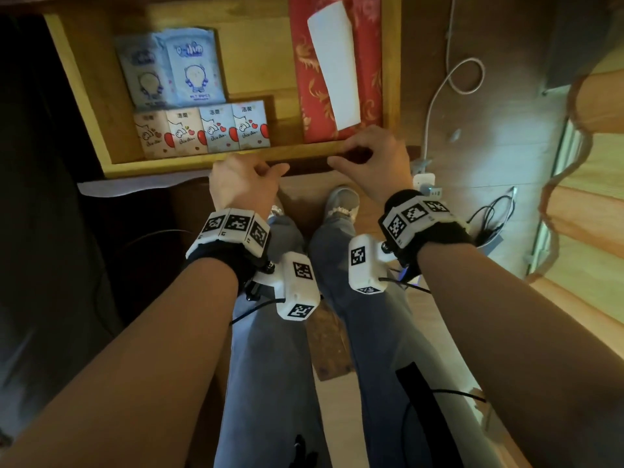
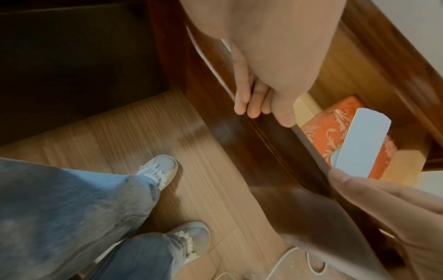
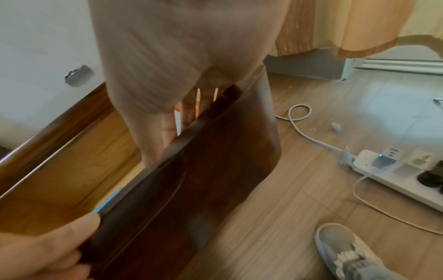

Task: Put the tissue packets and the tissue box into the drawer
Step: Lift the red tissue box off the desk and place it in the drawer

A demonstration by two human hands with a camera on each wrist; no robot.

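Both hands (image 1: 244,180) (image 1: 371,152) at drawer (image 1: 189,162) front edge — packets (image 1: 202,130) inside.

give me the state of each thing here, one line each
drawer: open, pulled out
tissue box: lying in the drawer's right side, a tissue sticking out
tissue packets: in the drawer's left part
left hand: fingers on the drawer front
right hand: fingers curled over the drawer front's top edge
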